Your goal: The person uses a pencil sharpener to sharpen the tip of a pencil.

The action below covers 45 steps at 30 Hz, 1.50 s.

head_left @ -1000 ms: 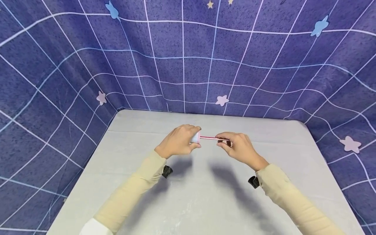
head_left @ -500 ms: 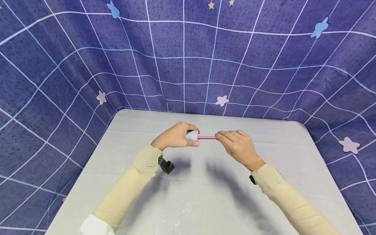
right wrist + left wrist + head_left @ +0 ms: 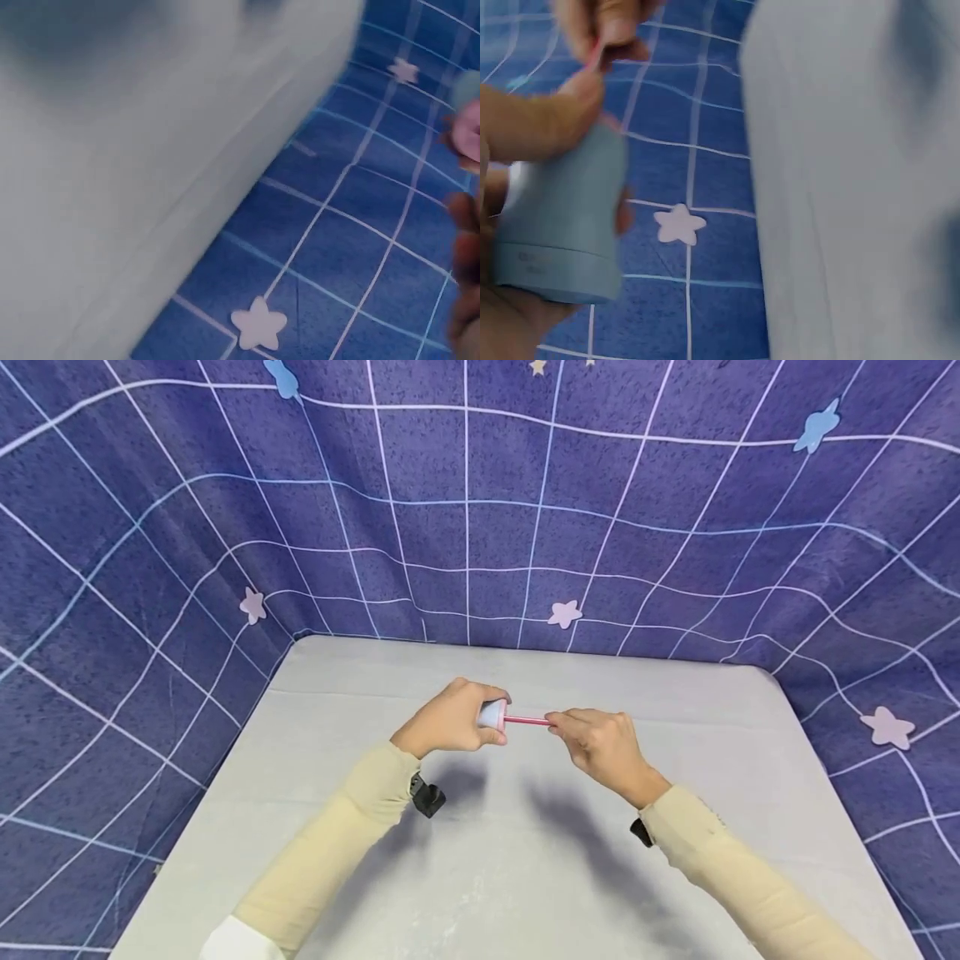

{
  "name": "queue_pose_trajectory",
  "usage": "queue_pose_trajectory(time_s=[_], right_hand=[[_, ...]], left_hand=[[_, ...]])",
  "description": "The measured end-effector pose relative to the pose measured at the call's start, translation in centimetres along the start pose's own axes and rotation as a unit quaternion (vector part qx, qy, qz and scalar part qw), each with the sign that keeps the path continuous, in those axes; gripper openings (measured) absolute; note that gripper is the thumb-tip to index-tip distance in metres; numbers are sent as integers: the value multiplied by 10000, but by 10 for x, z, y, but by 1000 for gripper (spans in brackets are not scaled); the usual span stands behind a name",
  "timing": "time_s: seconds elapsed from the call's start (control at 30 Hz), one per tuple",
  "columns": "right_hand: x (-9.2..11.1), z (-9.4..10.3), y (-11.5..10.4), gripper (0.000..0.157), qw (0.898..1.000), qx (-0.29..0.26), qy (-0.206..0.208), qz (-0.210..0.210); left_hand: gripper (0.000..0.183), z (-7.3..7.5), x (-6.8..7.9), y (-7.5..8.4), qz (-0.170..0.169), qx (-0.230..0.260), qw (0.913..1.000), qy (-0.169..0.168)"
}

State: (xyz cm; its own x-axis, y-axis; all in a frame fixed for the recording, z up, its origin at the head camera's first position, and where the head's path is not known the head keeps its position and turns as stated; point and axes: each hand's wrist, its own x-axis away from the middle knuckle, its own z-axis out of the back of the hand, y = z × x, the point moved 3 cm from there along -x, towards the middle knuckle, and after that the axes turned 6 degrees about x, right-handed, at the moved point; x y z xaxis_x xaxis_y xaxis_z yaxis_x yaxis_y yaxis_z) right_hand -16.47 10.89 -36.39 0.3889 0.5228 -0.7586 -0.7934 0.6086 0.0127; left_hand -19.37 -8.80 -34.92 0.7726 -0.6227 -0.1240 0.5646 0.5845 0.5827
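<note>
My left hand [image 3: 448, 718] grips a light blue, rounded pencil sharpener [image 3: 491, 715] with a pink end, held sideways above the table. A thin red pencil [image 3: 527, 721] runs from that pink end to my right hand [image 3: 600, 747], whose thumb and fingers pinch it. In the left wrist view the pencil sharpener [image 3: 562, 210] shows a seam near its base and faint, unreadable marks. The right wrist view catches only the sharpener's pink end [image 3: 466, 133] and some blurred fingers [image 3: 466, 255] at its right edge. The pencil's tip is hidden inside the sharpener.
A table [image 3: 480, 877] with a pale grey cover lies below both hands, their shadows falling on it. Behind and beside it hangs a blue-purple curtain [image 3: 420, 543] with grid lines and stars. A black wrist mount [image 3: 428, 797] sits under the left sleeve.
My right hand has turned over around the pencil, from a side-on pinch to knuckles up. My left hand has shifted slightly left, exposing more of the sharpener. Less pencil shows between the hands at 0.5 s ago and now.
</note>
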Motion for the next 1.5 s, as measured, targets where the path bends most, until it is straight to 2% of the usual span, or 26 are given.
queue_pose_trajectory(time_s=[0.03, 0.1, 0.13, 0.17, 0.2, 0.23, 0.33, 0.37, 0.4, 0.43, 0.47, 0.5, 0.53, 0.57, 0.63, 0.7, 0.8, 0.93, 1.0, 1.07, 1.13, 1.23, 1.3, 1.4, 1.5], right_hand=[[-1, 0, 2, 9, 9987, -282, -271, -332], [-4, 1, 6, 10, 9871, -849, -890, -1021], [-5, 2, 9, 10, 9758, -1181, -1234, -1366], [-6, 2, 12, 10, 9598, -1558, -1582, -1717], [-7, 1, 15, 9, 9397, -1967, -1910, -2045], [-7, 1, 18, 9, 9144, -2418, -2211, -2379], [-4, -3, 26, 12, 8239, -3646, -2938, -3193], [-3, -4, 27, 14, 7972, -3932, -3104, -3369], [-1, -5, 29, 16, 7749, -4152, -3238, -3497], [0, -6, 30, 18, 7575, -4296, -3336, -3611], [1, -7, 31, 19, 7501, -4351, -3406, -3634], [2, -8, 31, 19, 7482, -4357, -3455, -3621], [3, -8, 31, 18, 7537, -4305, -3475, -3548], [4, -8, 31, 17, 7634, -4216, -3463, -3457], [4, -8, 30, 13, 7913, -3932, -3370, -3251], [4, -6, 27, 12, 8254, -3546, -3161, -3050], [3, -1, 23, 19, 8799, -2811, -2681, -2737], [3, 3, 19, 25, 9405, -1775, -1989, -2105], [3, 5, 17, 23, 9643, -1285, -1633, -1641], [4, 6, 14, 20, 9823, -864, -1200, -1155], [6, 8, 11, 17, 9945, -406, -718, -649], [6, 11, 6, 12, 9997, 250, 10, 58], [6, 13, 2, 12, 9953, 707, 413, 515], [5, 17, -4, 14, 9812, 1211, 941, 1172], [4, 20, -6, 15, 9695, 1424, 1277, 1533]], left_hand=[[39, -2, 1, 2, -114, -205, 9996, 130], [44, -7, 3, 5, -443, -740, 9953, 434], [47, -10, 5, 6, -644, -1034, 9906, 625], [49, -13, 6, 7, -863, -1335, 9838, 833], [51, -16, 9, 9, -1106, -1612, 9750, 1055], [52, -19, 11, 10, -1355, -1877, 9645, 1271], [54, -26, 19, 15, -1950, -2535, 9288, 1871], [54, -28, 21, 16, -2101, -2703, 9180, 2001], [55, -30, 23, 17, -2213, -2834, 9096, 2081], [55, -32, 24, 18, -2299, -2933, 9036, 2114], [55, -33, 25, 18, -2341, -2987, 9008, 2111], [55, -33, 26, 17, -2357, -3016, 9001, 2080], [55, -34, 26, 17, -2344, -3020, 9012, 2043], [56, -35, 25, 17, -2293, -3005, 9043, 1986], [56, -33, 24, 16, -2109, -2909, 9148, 1846], [55, -29, 21, 15, -1837, -2759, 9282, 1692], [53, -22, 14, 14, -1344, -2427, 9507, 1389], [52, -14, 7, 13, -770, -1993, 9723, 947], [48, -11, 4, 13, -521, -1700, 9813, 735], [40, -8, 3, 11, -288, -1290, 9899, 521], [34, -6, 2, 10, -78, -839, 9959, 319], [30, -2, 1, 8, 105, -231, 9997, 28], [31, 0, 2, 8, 126, 73, 9998, -145], [29, 4, 4, 9, 65, 457, 9981, -398], [30, 7, 5, 12, -52, 595, 9971, -480]])
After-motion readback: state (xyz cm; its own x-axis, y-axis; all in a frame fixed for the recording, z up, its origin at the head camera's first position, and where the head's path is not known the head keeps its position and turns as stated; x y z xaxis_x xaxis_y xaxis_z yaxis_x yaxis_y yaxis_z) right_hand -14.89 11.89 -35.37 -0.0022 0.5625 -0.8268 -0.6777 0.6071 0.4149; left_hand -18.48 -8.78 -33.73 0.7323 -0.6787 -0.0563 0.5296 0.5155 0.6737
